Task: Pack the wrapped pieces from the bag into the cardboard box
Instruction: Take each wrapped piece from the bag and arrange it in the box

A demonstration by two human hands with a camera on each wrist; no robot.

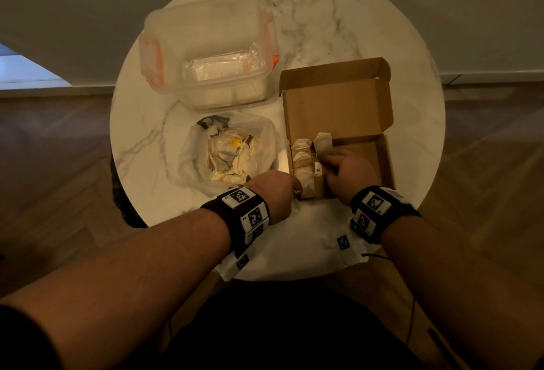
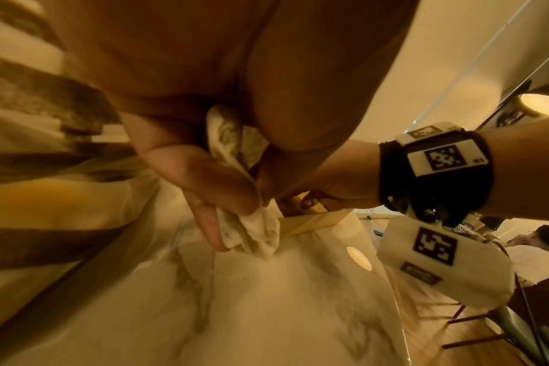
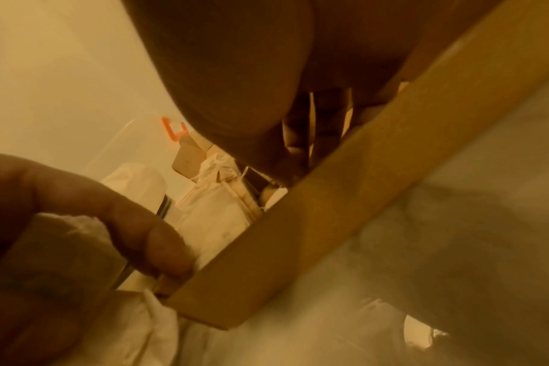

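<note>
Both hands (image 1: 272, 193) (image 1: 350, 175) clutching crumpled paper-wrapped pieces (image 2: 242, 148) at the brown cardboard box (image 1: 338, 104).

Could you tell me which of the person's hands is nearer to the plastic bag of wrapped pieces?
Left. The left hand sits just beyond the plastic bag's near right edge, gripping a wrapped piece; the right hand is farther right, inside the cardboard box.
</note>
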